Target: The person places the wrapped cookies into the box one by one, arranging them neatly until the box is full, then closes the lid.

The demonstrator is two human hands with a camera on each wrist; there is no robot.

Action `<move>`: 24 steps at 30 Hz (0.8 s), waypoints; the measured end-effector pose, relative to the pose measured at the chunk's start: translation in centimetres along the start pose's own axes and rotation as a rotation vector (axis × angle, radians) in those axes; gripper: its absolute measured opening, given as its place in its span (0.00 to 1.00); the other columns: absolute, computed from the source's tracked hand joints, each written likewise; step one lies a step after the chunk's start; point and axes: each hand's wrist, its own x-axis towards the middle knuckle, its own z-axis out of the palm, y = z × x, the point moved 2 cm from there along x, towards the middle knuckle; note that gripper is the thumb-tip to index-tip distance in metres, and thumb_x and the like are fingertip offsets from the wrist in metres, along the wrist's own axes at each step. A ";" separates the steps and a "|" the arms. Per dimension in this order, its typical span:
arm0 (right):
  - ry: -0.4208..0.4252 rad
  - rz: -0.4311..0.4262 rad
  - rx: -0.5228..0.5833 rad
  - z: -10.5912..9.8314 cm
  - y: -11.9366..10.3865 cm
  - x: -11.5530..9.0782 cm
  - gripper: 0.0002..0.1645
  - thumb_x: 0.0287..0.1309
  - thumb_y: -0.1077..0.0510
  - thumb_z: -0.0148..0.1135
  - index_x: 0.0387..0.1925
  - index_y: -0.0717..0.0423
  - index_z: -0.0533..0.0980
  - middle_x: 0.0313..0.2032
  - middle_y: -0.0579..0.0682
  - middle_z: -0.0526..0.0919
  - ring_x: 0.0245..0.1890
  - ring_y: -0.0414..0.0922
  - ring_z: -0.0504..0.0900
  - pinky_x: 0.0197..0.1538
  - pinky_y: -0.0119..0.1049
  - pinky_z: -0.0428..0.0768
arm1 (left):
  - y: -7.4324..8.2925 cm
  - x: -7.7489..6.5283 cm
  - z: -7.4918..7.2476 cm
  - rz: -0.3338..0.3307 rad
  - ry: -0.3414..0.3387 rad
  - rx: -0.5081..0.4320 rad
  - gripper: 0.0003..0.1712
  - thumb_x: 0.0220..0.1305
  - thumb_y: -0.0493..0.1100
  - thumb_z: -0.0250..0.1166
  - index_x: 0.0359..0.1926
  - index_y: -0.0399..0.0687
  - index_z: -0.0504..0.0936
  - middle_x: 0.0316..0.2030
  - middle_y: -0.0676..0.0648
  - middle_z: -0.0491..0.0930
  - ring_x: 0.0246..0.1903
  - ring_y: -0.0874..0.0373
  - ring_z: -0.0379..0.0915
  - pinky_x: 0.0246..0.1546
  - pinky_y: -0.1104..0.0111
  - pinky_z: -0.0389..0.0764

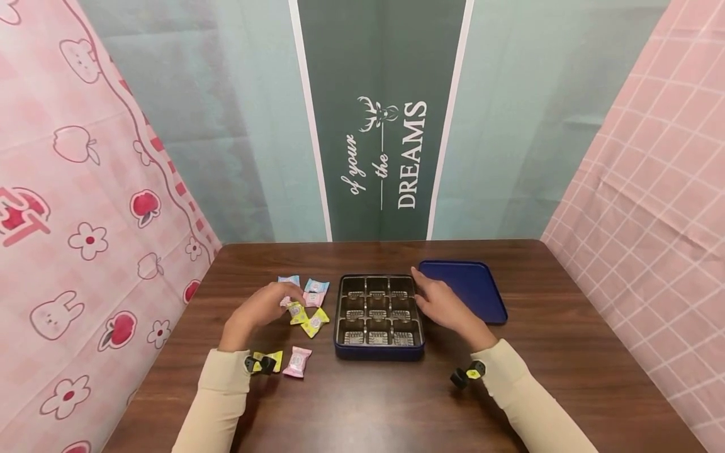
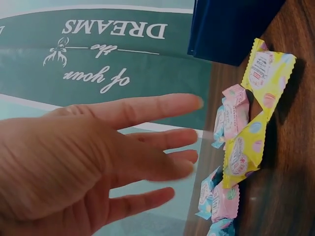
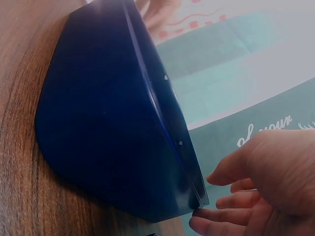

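Observation:
A dark blue box (image 1: 379, 353) with a black divided tray (image 1: 378, 314) inside stands mid-table; its visible compartments hold nothing. My right hand (image 1: 444, 305) is at the box's right side, near the far corner, with its fingertips against or very close to the rim. Over the group of wrapped candies, my left hand (image 1: 263, 308) hovers with loosely extended fingers and grips nothing. Beneath and beside it lie yellow candies (image 2: 248, 155) and pink-and-blue ones (image 2: 236, 110). Nearer the front are a pink candy (image 1: 297, 362) and a yellow candy (image 1: 274, 360), the latter partly hidden by the wrist camera.
A flat blue lid (image 1: 467, 286) lies on the table to the right of the box, behind my right hand. The brown wooden table (image 1: 374, 409) meets a green curtain (image 1: 385, 63) at the back. Patterned pink cloths hang on both sides.

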 end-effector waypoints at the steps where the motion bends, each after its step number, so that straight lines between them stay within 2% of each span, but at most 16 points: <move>1: -0.003 0.004 0.001 0.0 0.0 0.0 0.40 0.66 0.65 0.61 0.75 0.69 0.57 0.71 0.68 0.64 0.68 0.60 0.69 0.64 0.56 0.72 | 0.0 0.0 0.1 -0.003 -0.023 -0.009 0.28 0.51 0.12 0.60 0.44 0.41 0.89 0.51 0.41 0.84 0.57 0.42 0.77 0.57 0.48 0.78; 6: -0.008 -0.001 -0.008 -0.1 -0.2 -0.2 0.40 0.65 0.65 0.61 0.74 0.71 0.58 0.70 0.68 0.66 0.67 0.61 0.70 0.64 0.56 0.73 | -0.1 -0.1 0.5 0.006 -0.107 0.005 0.25 0.55 0.14 0.62 0.45 0.42 0.89 0.52 0.40 0.83 0.58 0.41 0.76 0.58 0.49 0.77; 12: -0.042 -0.012 -0.026 -0.2 -0.4 -0.3 0.35 0.65 0.66 0.61 0.70 0.74 0.63 0.69 0.70 0.67 0.68 0.63 0.69 0.65 0.57 0.71 | -0.2 0.0 1.0 0.040 -0.151 0.030 0.23 0.54 0.16 0.65 0.45 0.41 0.89 0.50 0.42 0.83 0.57 0.41 0.76 0.55 0.51 0.79; 16: -0.069 -0.008 -0.050 0.0 -0.4 -0.2 0.33 0.67 0.63 0.61 0.69 0.74 0.66 0.69 0.70 0.66 0.67 0.64 0.70 0.63 0.58 0.72 | -0.3 0.1 1.2 0.036 -0.157 0.052 0.25 0.52 0.15 0.66 0.45 0.42 0.89 0.50 0.42 0.83 0.56 0.42 0.77 0.53 0.53 0.81; 21: -0.110 0.017 -0.045 0.0 -0.3 -0.3 0.31 0.69 0.60 0.61 0.68 0.73 0.67 0.72 0.69 0.63 0.67 0.64 0.69 0.62 0.59 0.73 | -0.2 0.1 1.2 -0.009 -0.136 0.080 0.24 0.51 0.17 0.69 0.46 0.43 0.90 0.49 0.43 0.83 0.54 0.44 0.77 0.52 0.54 0.81; 24: -0.114 0.022 -0.048 0.0 -0.3 -0.2 0.31 0.70 0.60 0.61 0.68 0.73 0.67 0.70 0.71 0.64 0.65 0.65 0.72 0.60 0.58 0.75 | -0.1 0.0 1.2 -0.046 -0.119 0.106 0.25 0.50 0.18 0.71 0.46 0.44 0.90 0.48 0.45 0.83 0.53 0.45 0.78 0.52 0.55 0.82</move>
